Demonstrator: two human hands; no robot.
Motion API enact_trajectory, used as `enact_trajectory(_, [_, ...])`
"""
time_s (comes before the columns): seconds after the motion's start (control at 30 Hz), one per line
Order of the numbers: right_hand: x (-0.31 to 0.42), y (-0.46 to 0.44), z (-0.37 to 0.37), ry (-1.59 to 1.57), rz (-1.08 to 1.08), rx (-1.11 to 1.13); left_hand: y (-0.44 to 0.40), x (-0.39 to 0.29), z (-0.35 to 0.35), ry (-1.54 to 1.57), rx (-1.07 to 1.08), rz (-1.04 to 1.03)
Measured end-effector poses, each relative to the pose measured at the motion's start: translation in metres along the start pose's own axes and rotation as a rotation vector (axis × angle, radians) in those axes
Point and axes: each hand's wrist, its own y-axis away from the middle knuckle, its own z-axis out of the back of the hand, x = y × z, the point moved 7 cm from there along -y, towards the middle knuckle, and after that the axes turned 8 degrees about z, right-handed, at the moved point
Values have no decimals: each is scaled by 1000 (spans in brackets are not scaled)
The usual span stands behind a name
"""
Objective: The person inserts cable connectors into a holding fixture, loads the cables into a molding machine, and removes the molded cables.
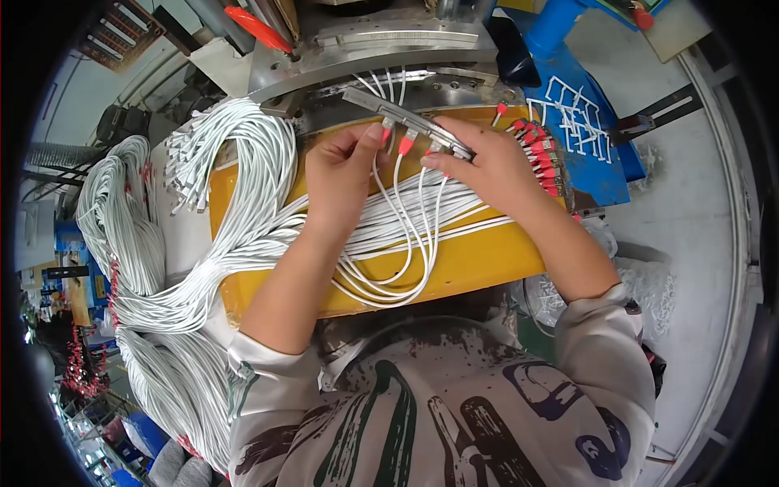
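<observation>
My left hand [339, 169] pinches a white cable's red-tipped connector [386, 132] between thumb and finger, against the edge of a slim metal mould bar [369, 101]. The bar lies at a slant, and my right hand [493, 162] grips its lower right end, thumb in front. Another red connector [408, 143] sits along the bar between my hands, with more red partly covered by my right thumb. White cables [426, 243] loop down from these connectors over a yellow board [487, 260]. What lies under my left fingertips is partly hidden.
A steel press [373, 49] stands just beyond my hands. Thick bundles of white cable [251, 150] lie to the left. Several red-ended connectors [540, 154] are lined up at the board's right end. White plastic sprues [580, 122] rest on a blue surface [604, 183].
</observation>
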Motion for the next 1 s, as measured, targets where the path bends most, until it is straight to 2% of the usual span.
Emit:
enact_trajectory(0.17, [0,4,0,-234,-141,141,0,-8,-2,-39,-3,-33])
enact_trajectory(0.27, [-4,35,14,204,227,-245,3,-19,-2,163,-93,-4])
enact_trajectory(0.3, [-2,35,18,213,231,-250,-2,-23,-7,168,-87,-12])
enact_trajectory(0.4, [-1,32,19,231,97,-157,-33,-25,-12,162,-271,72])
enact_trajectory(0.43, [2,28,19,231,95,-151,-42,-25,-14,165,-274,77])
enact_trajectory(0.53, [-15,-12,8,397,-65,207,-79,-18,-36,343,76,364])
enact_trajectory(0.57, [-14,-18,12,404,-52,197,-75,-13,-26,345,77,346])
enact_trajectory(0.63, [-20,-25,11,415,-90,288,-47,-1,-4,-223,125,244])
enact_trajectory(0.67, [-23,-27,8,413,-117,334,-42,1,-1,-230,122,238])
enact_trajectory(0.7, [-29,-39,7,411,-113,327,-35,5,0,-59,116,349])
enact_trajectory(0.73, [-37,-63,12,429,-50,196,-32,8,-3,117,110,458])
enact_trajectory(0.77, [-46,-86,17,449,13,68,-35,-1,-8,119,109,452])
enact_trajectory(0.83, [-70,-131,23,578,67,-261,-43,-27,-28,326,171,502])
enact_trajectory(0.9, [-92,-178,18,561,409,-507,-63,-30,-31,434,202,520])
enact_trajectory(0.93, [-105,-179,14,561,416,-508,-84,-21,-26,415,213,429])
enact_trajectory(1.0, [-121,-182,15,164,238,-490,-114,-22,-22,370,241,239])
